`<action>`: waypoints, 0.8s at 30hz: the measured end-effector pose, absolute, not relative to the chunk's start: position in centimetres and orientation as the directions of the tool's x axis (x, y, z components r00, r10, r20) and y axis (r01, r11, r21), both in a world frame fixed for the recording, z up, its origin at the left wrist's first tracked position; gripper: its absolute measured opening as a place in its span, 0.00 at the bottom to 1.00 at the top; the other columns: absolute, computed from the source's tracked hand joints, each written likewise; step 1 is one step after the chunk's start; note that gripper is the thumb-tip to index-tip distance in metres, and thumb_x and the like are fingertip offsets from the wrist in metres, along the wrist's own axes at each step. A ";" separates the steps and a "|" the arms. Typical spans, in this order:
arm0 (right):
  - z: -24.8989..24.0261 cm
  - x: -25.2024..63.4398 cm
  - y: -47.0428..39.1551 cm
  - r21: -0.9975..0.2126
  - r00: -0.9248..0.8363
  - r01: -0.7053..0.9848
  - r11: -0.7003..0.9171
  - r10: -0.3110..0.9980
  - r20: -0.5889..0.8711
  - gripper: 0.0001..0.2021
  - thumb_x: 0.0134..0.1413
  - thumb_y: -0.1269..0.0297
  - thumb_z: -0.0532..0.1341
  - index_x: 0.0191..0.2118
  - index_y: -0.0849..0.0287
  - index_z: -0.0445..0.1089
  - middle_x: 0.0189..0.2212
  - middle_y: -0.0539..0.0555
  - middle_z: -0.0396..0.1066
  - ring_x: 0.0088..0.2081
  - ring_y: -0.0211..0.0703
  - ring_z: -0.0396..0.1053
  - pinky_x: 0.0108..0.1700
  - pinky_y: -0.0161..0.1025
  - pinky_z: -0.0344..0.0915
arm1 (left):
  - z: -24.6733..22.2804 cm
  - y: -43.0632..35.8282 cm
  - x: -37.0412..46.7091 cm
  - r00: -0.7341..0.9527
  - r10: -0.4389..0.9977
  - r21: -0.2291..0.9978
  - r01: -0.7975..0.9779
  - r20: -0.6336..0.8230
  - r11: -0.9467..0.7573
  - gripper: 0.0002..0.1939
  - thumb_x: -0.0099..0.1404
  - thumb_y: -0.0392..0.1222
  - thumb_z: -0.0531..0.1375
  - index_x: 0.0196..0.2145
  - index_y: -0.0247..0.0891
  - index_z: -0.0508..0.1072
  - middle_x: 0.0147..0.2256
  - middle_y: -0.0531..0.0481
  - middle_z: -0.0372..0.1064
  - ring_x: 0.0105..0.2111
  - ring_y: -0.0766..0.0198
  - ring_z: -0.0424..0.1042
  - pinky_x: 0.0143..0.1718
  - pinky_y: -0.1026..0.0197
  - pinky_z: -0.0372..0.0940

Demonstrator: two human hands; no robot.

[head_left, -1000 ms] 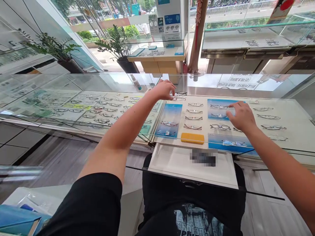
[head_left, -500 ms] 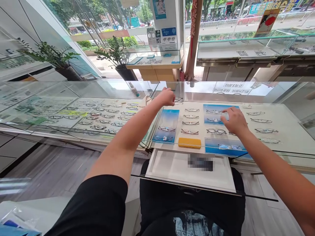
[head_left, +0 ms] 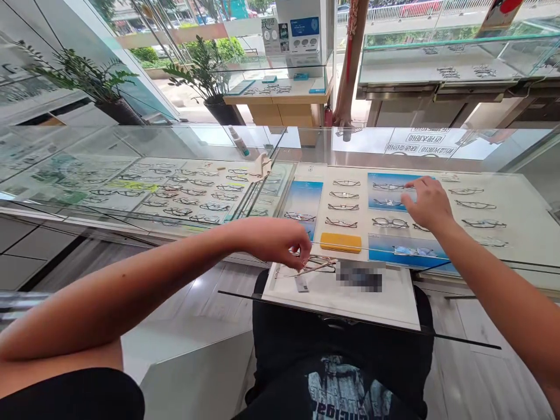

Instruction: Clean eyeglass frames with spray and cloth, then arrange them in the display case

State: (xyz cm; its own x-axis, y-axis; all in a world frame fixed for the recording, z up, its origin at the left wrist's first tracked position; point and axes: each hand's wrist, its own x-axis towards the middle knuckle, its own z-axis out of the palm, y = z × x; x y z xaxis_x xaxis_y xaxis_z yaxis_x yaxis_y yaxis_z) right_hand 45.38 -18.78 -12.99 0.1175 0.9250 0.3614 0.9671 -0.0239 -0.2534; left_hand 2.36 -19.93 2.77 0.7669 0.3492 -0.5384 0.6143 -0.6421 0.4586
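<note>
Pinched in my left hand (head_left: 286,240) is a pair of eyeglasses (head_left: 322,263), held by one temple, with a small pale tag (head_left: 301,284) hanging below. They hover over the white pull-out drawer (head_left: 319,306) in front of me, beside a blurred dark object (head_left: 359,279). My right hand (head_left: 429,201) is over the display counter, thumb and fingers apart, holding nothing; whether it touches the glass I cannot tell. Beneath it, eyeglasses lie on a blue card (head_left: 378,197). A yellow glasses case (head_left: 341,242) lies inside the counter between my hands.
More rows of eyeglasses (head_left: 216,206) fill the left section of the glass counter. A beige cloth (head_left: 261,167) and a spray bottle (head_left: 238,142) are on its top. The drawer's dark front edge (head_left: 363,321) crosses above my lap. Potted plants (head_left: 214,87) stand beyond.
My left hand has come back from the far side of the counter to above the drawer, bringing the eyeglasses. My right hand stays nearly in place. The view has tilted down slightly.
</note>
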 end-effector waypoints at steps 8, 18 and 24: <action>-13.3 45.7 -18.7 -0.248 0.117 0.969 -0.022 0.919 0.376 0.23 0.69 0.51 0.55 0.57 0.59 0.77 0.57 0.70 0.75 0.58 0.70 0.72 0.64 0.64 0.69 | -10.2 -22.2 2.7 0.719 0.530 0.299 0.680 -0.449 -0.670 0.10 0.69 0.34 0.63 0.36 0.43 0.85 0.44 0.39 0.85 0.50 0.44 0.82 0.52 0.48 0.71; -12.7 45.2 -18.9 -0.284 0.132 0.958 -0.029 0.927 0.350 0.24 0.69 0.51 0.55 0.58 0.61 0.77 0.58 0.73 0.74 0.60 0.74 0.70 0.65 0.66 0.68 | -17.7 -13.5 6.4 0.480 0.868 0.272 0.859 -0.128 -0.434 0.12 0.79 0.43 0.60 0.46 0.41 0.84 0.52 0.40 0.84 0.58 0.42 0.76 0.60 0.42 0.67; -12.6 45.0 -19.0 -0.281 0.134 0.959 -0.033 0.927 0.351 0.24 0.70 0.51 0.54 0.58 0.61 0.77 0.59 0.72 0.75 0.61 0.74 0.71 0.65 0.65 0.68 | -19.5 -7.2 5.2 0.280 0.956 0.225 0.929 0.090 -0.293 0.18 0.83 0.45 0.53 0.53 0.39 0.81 0.59 0.34 0.80 0.62 0.38 0.70 0.60 0.37 0.61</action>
